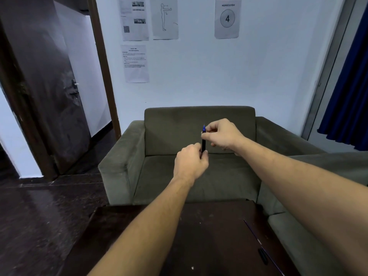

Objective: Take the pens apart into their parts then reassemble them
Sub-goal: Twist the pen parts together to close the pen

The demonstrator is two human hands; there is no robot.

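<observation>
The left hand (190, 160) grips the upright pen (203, 143) low, right hand (223, 134) pinches its top, raised clear of the table (219, 226)

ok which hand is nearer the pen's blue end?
Right. The right hand pinches the pen just below its blue end; the left hand grips the bottom.

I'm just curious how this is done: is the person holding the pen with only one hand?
No, the left hand grips the pen at its lower end while the right hand pinches its blue top.
</observation>
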